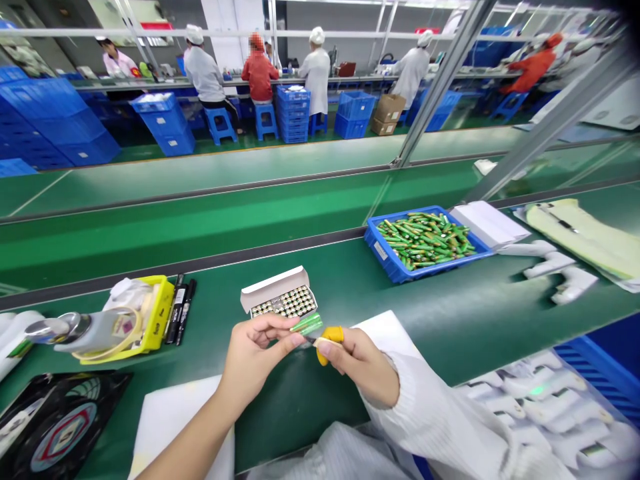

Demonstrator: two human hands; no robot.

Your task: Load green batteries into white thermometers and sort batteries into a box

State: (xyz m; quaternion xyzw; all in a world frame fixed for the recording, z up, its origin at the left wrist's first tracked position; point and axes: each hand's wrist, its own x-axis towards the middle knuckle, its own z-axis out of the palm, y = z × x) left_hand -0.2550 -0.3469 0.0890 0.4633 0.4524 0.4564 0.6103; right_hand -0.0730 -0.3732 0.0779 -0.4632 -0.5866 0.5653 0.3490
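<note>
Item 1: green batteries, a small bunch held above the near edge of the counter, just in front of the open box.
Item 2: left hand, bare forearm, fingers pinched together on the near end of the green batteries.
Item 3: right hand, white sleeve, a yellow finger cot on one fingertip. Its fingers are curled close, with the capped tip just beside the batteries. Whether they grip the batteries cannot be told.
Item 4: open box, white cardboard, lid folded back, packed with batteries standing on end.
Item 5: blue tray, further back to the right, heaped with loose green batteries.
Item 6: yellow tray, at left, holding a grey bottle-like object and white cloth; black markers lie just beside it.
Item 7: white handheld devices, to the right of the blue tray.
Item 8: other people, seated at a far bench, backs turned.
</note>
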